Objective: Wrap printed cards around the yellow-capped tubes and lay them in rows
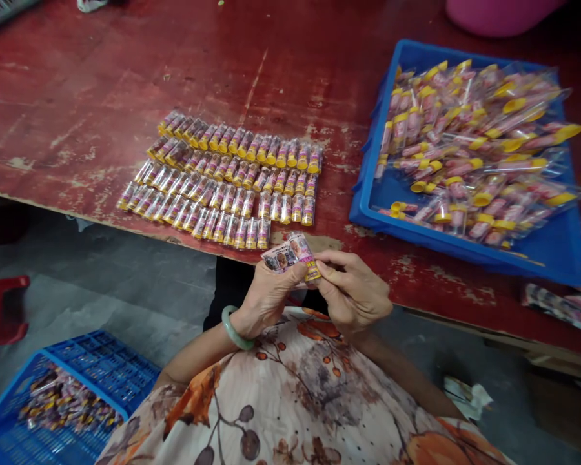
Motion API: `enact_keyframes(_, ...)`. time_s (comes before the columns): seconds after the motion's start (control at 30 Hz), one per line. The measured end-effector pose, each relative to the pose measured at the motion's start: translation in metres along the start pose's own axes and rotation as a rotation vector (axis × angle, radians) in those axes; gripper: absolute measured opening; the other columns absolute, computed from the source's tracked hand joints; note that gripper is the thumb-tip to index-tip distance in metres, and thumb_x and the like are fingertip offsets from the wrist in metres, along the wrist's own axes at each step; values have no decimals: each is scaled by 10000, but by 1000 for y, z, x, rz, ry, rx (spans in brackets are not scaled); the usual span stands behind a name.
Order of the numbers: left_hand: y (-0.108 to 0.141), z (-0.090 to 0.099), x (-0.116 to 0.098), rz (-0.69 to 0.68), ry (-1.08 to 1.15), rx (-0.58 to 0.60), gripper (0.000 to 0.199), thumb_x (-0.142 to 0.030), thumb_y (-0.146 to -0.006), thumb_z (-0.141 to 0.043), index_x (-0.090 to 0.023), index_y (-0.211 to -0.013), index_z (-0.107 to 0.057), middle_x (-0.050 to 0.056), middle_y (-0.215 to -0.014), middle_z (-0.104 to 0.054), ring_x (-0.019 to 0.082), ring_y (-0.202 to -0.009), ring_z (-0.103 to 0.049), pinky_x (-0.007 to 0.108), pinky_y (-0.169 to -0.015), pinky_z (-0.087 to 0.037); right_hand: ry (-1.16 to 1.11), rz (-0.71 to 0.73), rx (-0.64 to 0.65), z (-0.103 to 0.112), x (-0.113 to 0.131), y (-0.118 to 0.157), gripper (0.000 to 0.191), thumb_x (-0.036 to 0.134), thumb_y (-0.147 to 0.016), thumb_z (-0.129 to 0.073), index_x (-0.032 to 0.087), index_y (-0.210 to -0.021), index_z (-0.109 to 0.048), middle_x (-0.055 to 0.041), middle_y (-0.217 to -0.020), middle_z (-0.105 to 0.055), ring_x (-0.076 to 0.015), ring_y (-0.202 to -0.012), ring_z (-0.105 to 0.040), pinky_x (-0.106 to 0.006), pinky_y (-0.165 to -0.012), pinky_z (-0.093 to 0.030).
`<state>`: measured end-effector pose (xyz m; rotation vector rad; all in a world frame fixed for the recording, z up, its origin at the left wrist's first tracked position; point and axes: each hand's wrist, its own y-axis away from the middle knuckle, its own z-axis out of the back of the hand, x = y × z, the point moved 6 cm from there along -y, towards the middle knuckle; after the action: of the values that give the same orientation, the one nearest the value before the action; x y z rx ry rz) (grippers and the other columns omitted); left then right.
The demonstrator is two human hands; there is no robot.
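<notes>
My left hand (266,297), with a pale green bangle at the wrist, pinches a printed picture label (277,258) at the table's front edge. Against that label lies a small tube with a yellow end (302,250), its wrap pink and white. The fingers of my right hand (352,290) are closed on the tube's yellow end from the right. Just beyond my hands, several rows of similar wrapped tubes (227,200) lie side by side on the worn red table (101,64).
To the right stands a blue tray (368,194) full of pink tubes with yellow ends in clear sleeves. A pink tub (498,13) is behind it. Printed sheets (552,300) lie at the right edge. A blue crate (101,365) with more tubes and a red stool (2,310) stand lower left.
</notes>
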<state>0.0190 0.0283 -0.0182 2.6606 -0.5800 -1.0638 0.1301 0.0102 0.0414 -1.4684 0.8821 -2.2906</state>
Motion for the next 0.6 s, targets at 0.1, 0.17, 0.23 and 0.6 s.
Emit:
enact_keyframes(0.1,-1,2,-1,-6,29,-35,369,-315,-614,-859,-152,-892,-679,23,-832,-674,139,-731,-613,283,-720,-500,-4,64,22,-3,0,1,312,34,-771,-638,267,-957,-730,-37,-960,-716,-175,-788,-680,-302,-647,-554)
enact_keyframes(0.17,-1,5,-1,-2,44,-76,383,-306,-588,-873,-144,-874,-677,18,-814,-671,129,-713,-605,277,-717,-494,12,119,42,-6,1,2,357,6,-766,-631,254,-1008,-716,-47,-984,-708,-174,-819,-679,-299,-667,-555)
enact_keyframes(0.23,0,8,-1,3,48,-101,410,-324,-568,-881,-135,-869,-676,20,-802,-663,127,-694,-596,283,-708,-488,41,164,53,-8,1,4,389,-19,-764,-621,236,-1046,-703,-59,-1000,-704,-179,-853,-682,-297,-686,-558)
enact_keyframes(0.6,5,27,-10,-69,97,-118,424,-327,-575,-877,-121,-895,-690,32,-794,-646,124,-675,-577,282,-693,-486,23,225,78,-32,0,13,446,-46,-751,-632,239,-1086,-701,-68,-1034,-697,-190,-865,-684,-308,-707,-574)
